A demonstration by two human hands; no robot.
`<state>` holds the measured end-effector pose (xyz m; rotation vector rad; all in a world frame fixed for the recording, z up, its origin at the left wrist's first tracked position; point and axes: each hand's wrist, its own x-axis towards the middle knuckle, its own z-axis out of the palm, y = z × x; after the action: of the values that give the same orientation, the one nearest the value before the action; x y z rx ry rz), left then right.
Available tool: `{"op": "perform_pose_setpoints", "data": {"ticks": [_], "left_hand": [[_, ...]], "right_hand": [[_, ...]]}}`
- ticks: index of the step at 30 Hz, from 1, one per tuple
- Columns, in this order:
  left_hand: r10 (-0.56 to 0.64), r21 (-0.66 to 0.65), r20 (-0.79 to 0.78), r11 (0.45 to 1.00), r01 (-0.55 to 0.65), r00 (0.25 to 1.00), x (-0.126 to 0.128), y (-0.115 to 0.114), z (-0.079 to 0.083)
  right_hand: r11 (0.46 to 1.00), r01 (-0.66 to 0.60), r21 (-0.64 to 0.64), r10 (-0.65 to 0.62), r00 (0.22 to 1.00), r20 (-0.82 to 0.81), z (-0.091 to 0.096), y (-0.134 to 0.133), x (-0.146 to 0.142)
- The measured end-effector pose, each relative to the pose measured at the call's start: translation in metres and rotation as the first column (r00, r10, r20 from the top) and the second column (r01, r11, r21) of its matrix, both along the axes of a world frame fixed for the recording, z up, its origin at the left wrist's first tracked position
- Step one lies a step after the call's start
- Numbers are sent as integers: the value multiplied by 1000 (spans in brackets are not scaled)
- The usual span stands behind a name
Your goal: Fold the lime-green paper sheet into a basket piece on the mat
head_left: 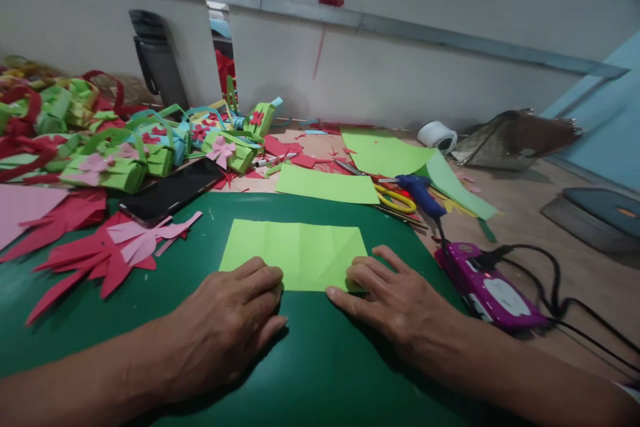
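Note:
A light-green sheet of paper with faint upright creases lies on the dark green board in front of me. My left hand is at its near left corner, fingers curled and pressed together on the paper, thumb resting off the edge. At the near right corner my right hand grips the sheet, its thumb on the near edge and bent fingers on top, with the little finger lifted apart. The undersides of both hands are hidden.
Red and pink paper cutouts and a black phone lie left. Small paper bags pile up behind. Another green sheet, yellow-handled scissors, a blue glue gun and a purple power strip with cables sit beyond and right.

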<state>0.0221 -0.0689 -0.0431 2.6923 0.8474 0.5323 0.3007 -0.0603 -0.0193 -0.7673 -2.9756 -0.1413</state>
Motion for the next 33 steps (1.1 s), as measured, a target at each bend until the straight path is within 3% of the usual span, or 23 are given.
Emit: {"op": "perform_pose_setpoints", "data": {"ticks": [4, 8, 14, 16, 19, 25, 33], "left_hand": [[31, -37, -95, 999, -34, 995, 0, -1, 5], [25, -60, -218, 997, -39, 976, 8, 1, 15], [-1, -13, -287, 1000, -3, 958, 19, 7, 16], [3, 1, -285, 1000, -3, 959, 19, 8, 14], [14, 17, -259, 1000, -10, 966, 18, 7, 12], [48, -22, -146, 998, -52, 988, 13, 4, 8], [88, -64, -45, 994, -91, 995, 9, 0, 8]], "right_hand": [[997, 31, 65, -30, 999, -17, -1, -6, 20], [980, 144, 134, -142, 990, -27, 1, -16, 34], [949, 246, 195, -204, 956, -210, 12, -18, 21], [952, 201, 232, -152, 965, -212, 13, -13, 10], [944, 87, 318, -64, 995, -82, 8, -6, -5], [901, -94, 425, 49, 992, 114, 1, -5, -11], [885, -194, 422, 128, 975, 179, 8, 0, -38]]}}
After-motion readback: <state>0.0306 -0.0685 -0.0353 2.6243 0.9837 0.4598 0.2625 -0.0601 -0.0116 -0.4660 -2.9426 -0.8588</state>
